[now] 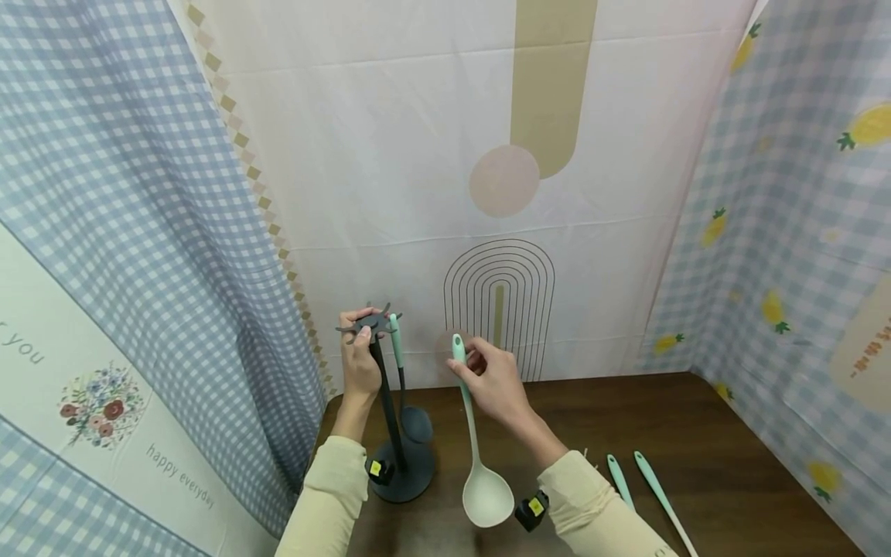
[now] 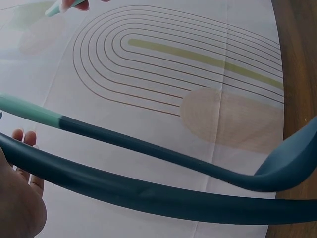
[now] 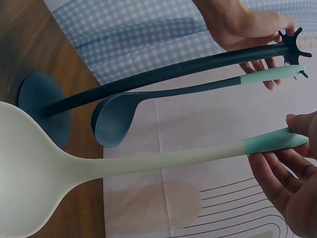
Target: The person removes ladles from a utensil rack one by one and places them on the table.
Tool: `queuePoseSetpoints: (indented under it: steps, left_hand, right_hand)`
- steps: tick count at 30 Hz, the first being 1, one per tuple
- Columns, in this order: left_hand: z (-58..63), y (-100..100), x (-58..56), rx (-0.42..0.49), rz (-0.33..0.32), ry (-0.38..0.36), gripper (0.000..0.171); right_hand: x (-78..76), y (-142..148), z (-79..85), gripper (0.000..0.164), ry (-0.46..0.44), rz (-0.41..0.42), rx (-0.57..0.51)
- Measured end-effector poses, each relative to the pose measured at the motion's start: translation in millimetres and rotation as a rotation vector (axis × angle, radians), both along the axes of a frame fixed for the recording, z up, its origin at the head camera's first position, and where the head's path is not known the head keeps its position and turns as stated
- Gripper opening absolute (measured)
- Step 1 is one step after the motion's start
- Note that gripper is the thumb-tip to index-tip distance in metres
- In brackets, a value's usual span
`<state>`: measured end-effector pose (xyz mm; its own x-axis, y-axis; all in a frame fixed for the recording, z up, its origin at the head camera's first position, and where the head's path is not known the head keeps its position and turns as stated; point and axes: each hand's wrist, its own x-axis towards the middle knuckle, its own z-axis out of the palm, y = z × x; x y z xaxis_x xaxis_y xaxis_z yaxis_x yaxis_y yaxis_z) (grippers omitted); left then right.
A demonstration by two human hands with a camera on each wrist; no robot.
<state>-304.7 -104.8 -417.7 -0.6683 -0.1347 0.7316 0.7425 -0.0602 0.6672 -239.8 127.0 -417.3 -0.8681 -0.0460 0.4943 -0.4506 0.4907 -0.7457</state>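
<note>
My left hand point(image 1: 360, 370) grips the hooked top of a dark utensil stand point(image 1: 388, 402), its thumb over the hub. The stand's round base rests on the table. From one hook hangs a dark ladle point(image 1: 418, 425) with a mint handle end, its bowl beside the pole. To the right of the stand, my right hand point(image 1: 496, 383) pinches the mint handle end of a white ladle point(image 1: 487, 497) between thumb and fingers. That ladle hangs bowl down, apart from the stand; its deep bowl point(image 3: 29, 173) looms large in the right wrist view.
On the wooden table point(image 1: 557, 433), two mint-handled utensils point(image 1: 657, 483) lie at the right, partly hidden by my right sleeve point(image 1: 592, 503). A patterned white cloth point(image 1: 390, 155) hangs behind, with checked curtains point(image 1: 174, 193) at both sides.
</note>
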Motion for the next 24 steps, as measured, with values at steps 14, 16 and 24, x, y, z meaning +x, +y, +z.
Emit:
queuePoseSetpoints:
  steps: [14, 16, 24]
  left_hand:
    - [-0.2, -0.2, -1.3, 0.009, 0.007, 0.024, 0.047]
    - [0.4, -0.1, -1.0, 0.005, 0.009, 0.03, 0.047]
    - [0.1, 0.2, -0.3, 0.003, 0.008, 0.023, 0.049]
  right_hand:
    - [-4.3, 8.6, -14.6, 0.015, -0.003, -0.044, 0.01]
    - [-4.3, 9.9, -16.9, 0.015, -0.01, -0.048, 0.012]
    - [-3.9, 15.8, -26.6, 0.016, -0.027, -0.066, 0.01]
